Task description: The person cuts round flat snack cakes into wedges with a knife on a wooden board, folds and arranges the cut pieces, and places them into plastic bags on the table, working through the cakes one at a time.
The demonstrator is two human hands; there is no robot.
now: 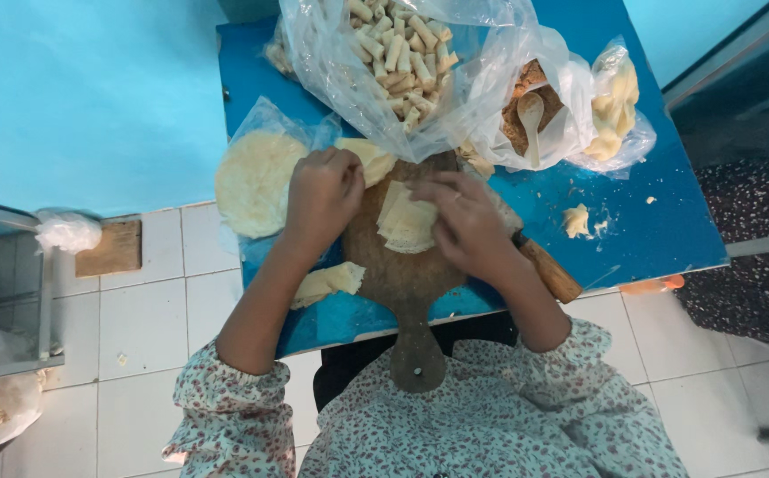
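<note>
Wrapper stack on board at table near edge, within easy reach. Right hand pinches stack's top corner. Left hand clenched beside it; contents hidden, cannot tell. Bag of rolls at far edge.

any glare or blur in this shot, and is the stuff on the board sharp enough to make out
Head view: even, soft light with faint shadows; white glare on the clear plastic bag veils some of the rolls inside; the left hand and right hand look slightly soft; the pastry sheets on the wooden board read clearly; edges bend slightly from the wide lens.
</note>
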